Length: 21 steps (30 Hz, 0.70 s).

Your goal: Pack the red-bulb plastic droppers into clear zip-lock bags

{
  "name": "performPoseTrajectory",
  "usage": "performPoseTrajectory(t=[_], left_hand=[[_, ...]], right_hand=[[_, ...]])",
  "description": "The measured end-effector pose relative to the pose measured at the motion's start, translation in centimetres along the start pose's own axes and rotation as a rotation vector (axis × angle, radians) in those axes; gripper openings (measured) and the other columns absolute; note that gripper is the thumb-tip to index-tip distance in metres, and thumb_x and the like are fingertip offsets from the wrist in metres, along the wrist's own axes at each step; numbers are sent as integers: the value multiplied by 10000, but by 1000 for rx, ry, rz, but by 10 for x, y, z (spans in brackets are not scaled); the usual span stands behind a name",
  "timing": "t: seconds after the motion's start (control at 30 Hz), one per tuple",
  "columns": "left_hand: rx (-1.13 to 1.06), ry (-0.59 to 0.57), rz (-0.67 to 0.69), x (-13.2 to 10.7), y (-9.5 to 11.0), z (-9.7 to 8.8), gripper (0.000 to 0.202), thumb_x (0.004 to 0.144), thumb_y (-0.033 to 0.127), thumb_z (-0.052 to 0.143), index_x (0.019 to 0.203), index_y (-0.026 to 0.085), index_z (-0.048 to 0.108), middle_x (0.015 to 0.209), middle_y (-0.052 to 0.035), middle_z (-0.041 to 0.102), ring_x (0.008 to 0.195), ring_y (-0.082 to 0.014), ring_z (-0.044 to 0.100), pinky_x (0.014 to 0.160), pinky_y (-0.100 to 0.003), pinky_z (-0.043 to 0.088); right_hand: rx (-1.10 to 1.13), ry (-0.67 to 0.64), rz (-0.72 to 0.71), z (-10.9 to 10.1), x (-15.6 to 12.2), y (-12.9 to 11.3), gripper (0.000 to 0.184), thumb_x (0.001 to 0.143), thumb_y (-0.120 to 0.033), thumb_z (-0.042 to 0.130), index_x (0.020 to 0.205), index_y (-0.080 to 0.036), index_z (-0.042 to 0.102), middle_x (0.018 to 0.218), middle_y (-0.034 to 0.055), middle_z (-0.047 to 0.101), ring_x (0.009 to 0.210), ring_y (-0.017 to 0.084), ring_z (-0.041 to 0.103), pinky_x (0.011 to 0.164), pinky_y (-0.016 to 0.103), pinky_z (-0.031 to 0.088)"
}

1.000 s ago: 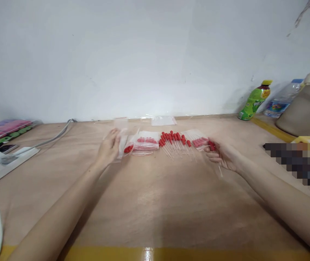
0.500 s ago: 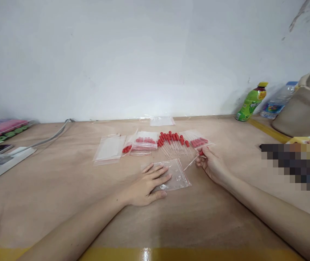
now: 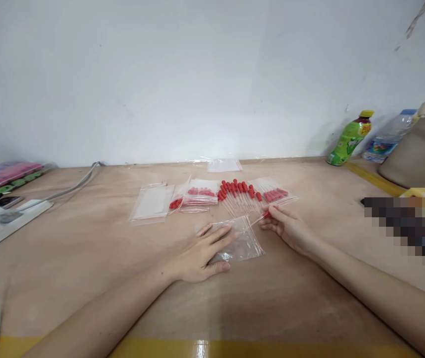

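My left hand [image 3: 203, 251] lies flat with fingers spread on a clear zip bag [image 3: 242, 241] in the middle of the wooden table [image 3: 85, 258]. My right hand [image 3: 289, 227] pinches a thin glass dropper with a red bulb [image 3: 263, 216], its tip pointing at the bag's right edge. Behind them lies a loose row of red-bulbed droppers [image 3: 239, 195]. Filled bags of droppers [image 3: 199, 195] sit to the left of that row, another filled bag [image 3: 276, 194] to its right, and a stack of empty bags [image 3: 151, 203] further left.
A green drink bottle [image 3: 349, 138], a water bottle [image 3: 387, 135] and a beige bag [image 3: 423, 146] stand at the back right by the wall. A power strip with cables [image 3: 9, 216] and coloured packets [image 3: 5, 175] lie at the left. Another clear bag [image 3: 223, 165] lies near the wall.
My left hand took a bag from the empty stack and laid it flat in the middle. My right hand picked a dropper and brought its tip leftward to the bag's edge.
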<state>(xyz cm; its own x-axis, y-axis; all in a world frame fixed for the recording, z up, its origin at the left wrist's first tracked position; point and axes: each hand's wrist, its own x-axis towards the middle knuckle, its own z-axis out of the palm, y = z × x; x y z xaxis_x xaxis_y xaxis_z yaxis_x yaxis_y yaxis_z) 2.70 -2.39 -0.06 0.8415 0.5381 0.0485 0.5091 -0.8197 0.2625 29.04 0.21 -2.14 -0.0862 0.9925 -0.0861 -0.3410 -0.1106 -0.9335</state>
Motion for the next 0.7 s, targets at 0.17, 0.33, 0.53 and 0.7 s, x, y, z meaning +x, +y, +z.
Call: performPoseTrajectory(t=[0.17,0.33,0.53,0.7], left_hand=[[-3,-3,6,0,1,-1,614,905,466,369,1414,238,113,1456,-89,204,1343,-227,169,1086,-489,97],[-8,-12,7,0,1,-3,617,907,471,359,1416,226,111,1451,-91,219,1340,-230,180,1089,-481,97],[-2,-36,20,1,2,-5,594,913,460,351,1415,245,116,1460,-67,184,1346,-221,161,1092,-477,81],[-69,-25,28,-2,-2,-6,548,928,405,351,1410,259,137,1458,-54,205,1345,-216,167,1092,-480,78]], right_hand=[[-323,-337,106,-9,-2,-6,307,626,-333,731,819,-161,567,783,21,649,743,117,608,708,263,469],[-517,-435,-59,-9,-2,-8,280,594,-336,744,744,-152,596,779,5,598,704,102,552,652,251,436],[-505,-554,-71,10,-10,-2,260,657,-357,699,696,-164,529,710,-8,578,585,69,514,518,203,389],[-465,-531,74,14,-6,1,319,620,-399,716,721,-157,535,647,-19,606,561,73,544,535,207,427]])
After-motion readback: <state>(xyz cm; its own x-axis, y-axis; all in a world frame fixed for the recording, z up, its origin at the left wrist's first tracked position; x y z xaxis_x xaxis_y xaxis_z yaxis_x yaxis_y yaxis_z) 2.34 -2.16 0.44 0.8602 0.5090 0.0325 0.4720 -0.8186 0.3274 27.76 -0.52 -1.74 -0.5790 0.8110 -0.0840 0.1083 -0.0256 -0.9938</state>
